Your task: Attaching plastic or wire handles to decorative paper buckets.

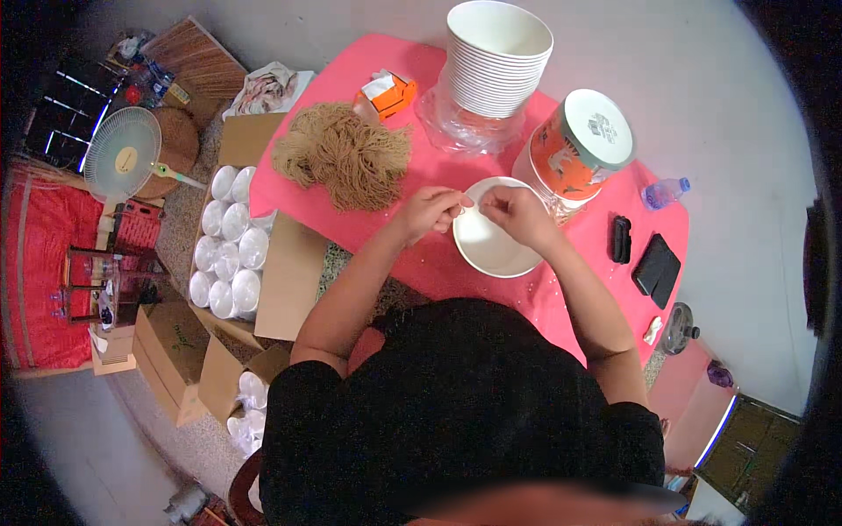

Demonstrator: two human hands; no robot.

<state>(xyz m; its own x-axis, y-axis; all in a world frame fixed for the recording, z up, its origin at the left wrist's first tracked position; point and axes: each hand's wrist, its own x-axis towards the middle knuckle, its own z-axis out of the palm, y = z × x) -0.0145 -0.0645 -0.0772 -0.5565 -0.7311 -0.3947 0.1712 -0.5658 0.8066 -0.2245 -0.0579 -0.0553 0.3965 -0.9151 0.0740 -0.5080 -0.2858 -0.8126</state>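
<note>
My left hand is closed in a pinch at the left rim of a white paper bucket. Something small and thin shows at its fingertips, too fine to name. Over the same bucket's far rim, my right hand is also closed, its fingers curled together; what they hold, if anything, is hidden. The bucket stands open side up, and a gap separates the two hands. Left of them lies a tangled heap of brown cord.
Beyond the hands rise a stack of white buckets and an orange printed bucket stack. An orange tissue pack, plastic bottle, black case and black wallet-like item share the pink-covered table. Left stands a carton of wrapped white cups.
</note>
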